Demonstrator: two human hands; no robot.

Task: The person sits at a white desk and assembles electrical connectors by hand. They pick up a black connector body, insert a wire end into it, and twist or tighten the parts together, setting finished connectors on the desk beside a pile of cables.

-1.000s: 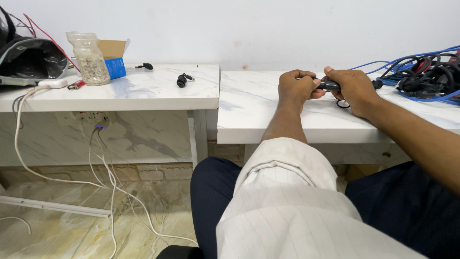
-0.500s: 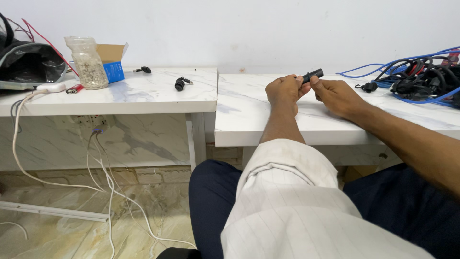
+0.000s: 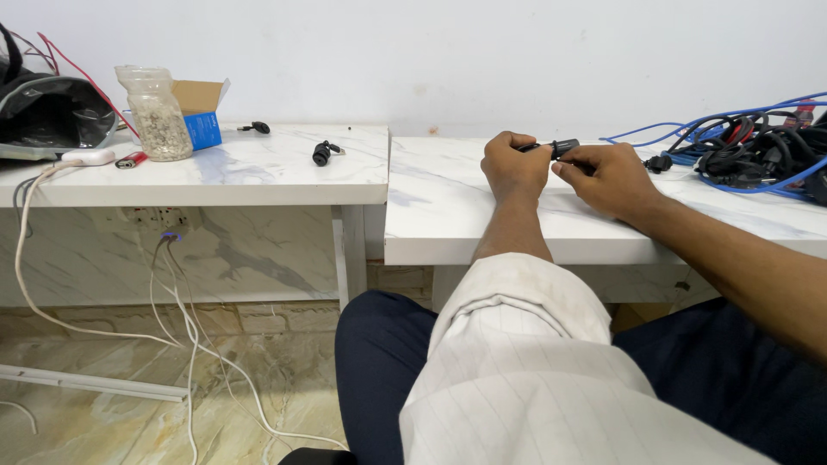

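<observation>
**Two hands, one black plug, two marble tables**

Head view.

- Hands, 2. Left hand [image 3: 514,165] curled into a fist around the near end of a plug. Right hand [image 3: 607,176] pinches the plug's far end between thumb and fingertips. The hands nearly touch, knuckles facing each other.
- Plug [image 3: 551,148], 1: small, black, cylindrical, lying level, held between both hands just above the tabletop. Detail of its tip too small to tell.
- Cable heap [image 3: 749,142], 1: blue, black and red leads tangled together, right of the right hand, near it. A single black connector [image 3: 659,162] lies between that hand and the heap.
- Black key-like piece [image 3: 324,152], 1: well left of the left hand, on the other table.
- Second small black piece [image 3: 256,127], 1: farther left, by the wall.
- Jar [image 3: 156,114], 1: clear, filled with pale grains, far left.
- Box [image 3: 200,116], 1: cardboard flap open, blue side, touching the jar.
- Lighter [image 3: 131,160], 1: red, just in front of the jar, beside a white oblong thing [image 3: 88,158].
- Black bag [image 3: 47,116], 1: at the far left edge.
- Tables, 2: white marble tops, right table [image 3: 448,215] under the hands, left table [image 3: 233,176] set just apart from it.
- Room: plain white wall [image 3: 413,60]; marbled tile floor [image 3: 103,422]; white cords [image 3: 185,344] hanging from the left table down to the floor.
</observation>
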